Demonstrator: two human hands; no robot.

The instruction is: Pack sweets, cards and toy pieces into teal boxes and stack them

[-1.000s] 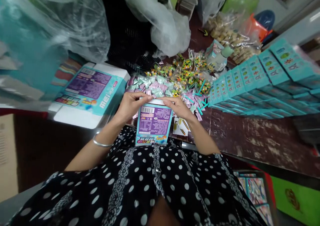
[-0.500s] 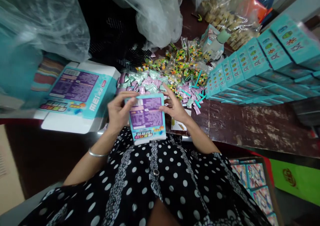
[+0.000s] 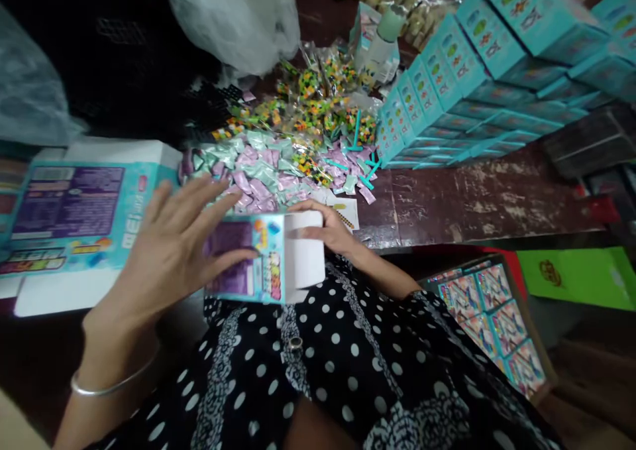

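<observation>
Near the frame's centre, a small teal and purple printed cardboard box (image 3: pixel 263 258) is held over the lap, white end flaps open; its inside is hidden. Left hand (image 3: pixel 169 251) lies spread, fingers flat across the box's face. Right hand (image 3: pixel 325 228) pinches the flap end. Behind, a pile of pink and green foil sachets (image 3: pixel 268 168) crowds the dark wooden table (image 3: pixel 477 198), whose bare stretch lies right. At upper right, stacked teal cartons (image 3: pixel 447 72) stand.
</observation>
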